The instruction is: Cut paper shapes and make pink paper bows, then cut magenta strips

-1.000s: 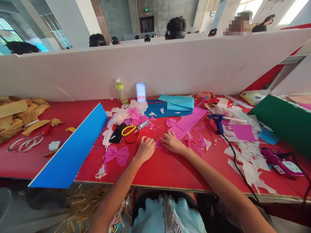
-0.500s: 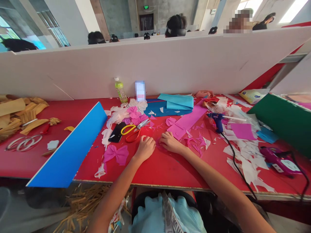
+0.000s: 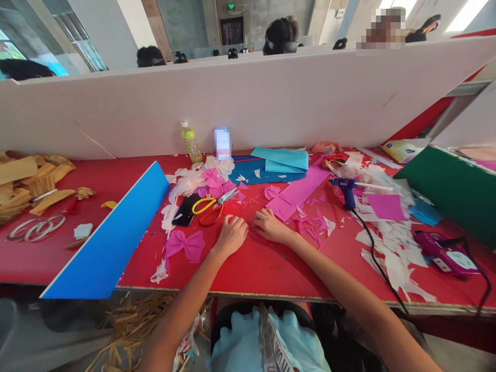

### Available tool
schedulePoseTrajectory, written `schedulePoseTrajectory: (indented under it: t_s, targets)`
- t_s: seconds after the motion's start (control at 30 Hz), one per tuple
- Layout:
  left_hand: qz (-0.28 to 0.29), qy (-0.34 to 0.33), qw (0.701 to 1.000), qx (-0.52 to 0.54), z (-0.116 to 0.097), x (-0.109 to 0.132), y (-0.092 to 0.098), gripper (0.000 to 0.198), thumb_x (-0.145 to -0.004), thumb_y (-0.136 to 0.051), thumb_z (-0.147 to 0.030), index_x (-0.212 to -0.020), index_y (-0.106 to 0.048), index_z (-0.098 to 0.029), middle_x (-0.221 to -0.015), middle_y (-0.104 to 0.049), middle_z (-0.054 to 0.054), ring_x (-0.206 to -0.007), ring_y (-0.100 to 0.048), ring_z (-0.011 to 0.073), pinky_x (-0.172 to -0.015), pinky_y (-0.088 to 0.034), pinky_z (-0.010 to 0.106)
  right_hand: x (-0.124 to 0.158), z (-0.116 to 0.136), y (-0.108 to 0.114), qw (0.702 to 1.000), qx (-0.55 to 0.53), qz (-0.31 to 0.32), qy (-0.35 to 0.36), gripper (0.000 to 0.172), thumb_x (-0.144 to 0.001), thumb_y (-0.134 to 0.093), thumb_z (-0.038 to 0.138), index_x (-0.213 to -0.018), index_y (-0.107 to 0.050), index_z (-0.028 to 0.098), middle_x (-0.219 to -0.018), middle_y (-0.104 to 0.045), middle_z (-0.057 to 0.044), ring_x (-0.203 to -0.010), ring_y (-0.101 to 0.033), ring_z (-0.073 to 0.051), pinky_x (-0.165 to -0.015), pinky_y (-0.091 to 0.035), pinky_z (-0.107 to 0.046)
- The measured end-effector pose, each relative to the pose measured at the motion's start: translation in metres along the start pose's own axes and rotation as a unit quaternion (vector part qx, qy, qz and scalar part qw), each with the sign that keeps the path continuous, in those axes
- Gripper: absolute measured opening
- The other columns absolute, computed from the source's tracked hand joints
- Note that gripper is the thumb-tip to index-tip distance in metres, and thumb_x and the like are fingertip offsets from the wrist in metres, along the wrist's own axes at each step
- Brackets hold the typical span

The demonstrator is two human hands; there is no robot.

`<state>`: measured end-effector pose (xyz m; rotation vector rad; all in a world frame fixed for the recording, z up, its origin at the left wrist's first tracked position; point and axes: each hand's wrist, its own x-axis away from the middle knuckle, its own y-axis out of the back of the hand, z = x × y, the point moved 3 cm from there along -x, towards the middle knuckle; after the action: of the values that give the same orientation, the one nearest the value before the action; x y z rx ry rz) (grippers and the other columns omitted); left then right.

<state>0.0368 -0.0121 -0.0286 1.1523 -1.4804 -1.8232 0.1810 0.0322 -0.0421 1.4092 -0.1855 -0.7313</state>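
Observation:
My left hand rests curled on the red table, its fingertips down, with nothing visible in it. Beside it, my right hand presses its fingertips on a thin pink tissue scrap, which is mostly hidden. Scissors with yellow and red handles lie just beyond my left hand, next to a black phone. A pink tissue bow sits to the left of that hand. Past my right hand lie a long pink paper strip and a blue hot glue gun.
The red table is strewn with paper scraps. A blue board leans across its left part, and a green board stands at right. A white divider runs along the back, with co-workers beyond it.
The whole view has drifted slightly left and up. My right hand has shifted a little left, and the pink scrap between my hands shows less.

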Motion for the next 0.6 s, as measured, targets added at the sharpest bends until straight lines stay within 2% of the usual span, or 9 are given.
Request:
schedulePoseTrajectory:
  t_s: [0.27,0.6]
  targets:
    - [0.005,-0.005,1.0,-0.013,-0.0002,0.0,-0.0013,0.014,-0.087,-0.045,-0.018,-0.081,-0.057,-0.017,-0.086,-0.059,0.005,-0.089,-0.051,0.0195,-0.091,-0.031,0.041,0.0002,-0.0015,0.0015,0.999,-0.035,0.011,-0.032,0.01,-0.085,-0.054,0.025,-0.088,-0.062,0.019,-0.088,-0.052,-0.005,-0.087,-0.041,-0.019,-0.077,-0.027,-0.033]
    - [-0.004,-0.003,1.0,-0.004,0.0008,-0.0002,-0.0019,0.011,-0.086,-0.047,-0.018,-0.08,-0.056,-0.017,-0.085,-0.059,0.005,-0.09,-0.051,0.02,-0.091,-0.031,0.042,-0.0016,0.0034,0.0019,1.0,-0.011,0.017,-0.022,0.011,-0.085,-0.052,0.022,-0.086,-0.062,0.017,-0.087,-0.052,-0.006,-0.086,-0.041,-0.019,-0.078,-0.027,-0.033]
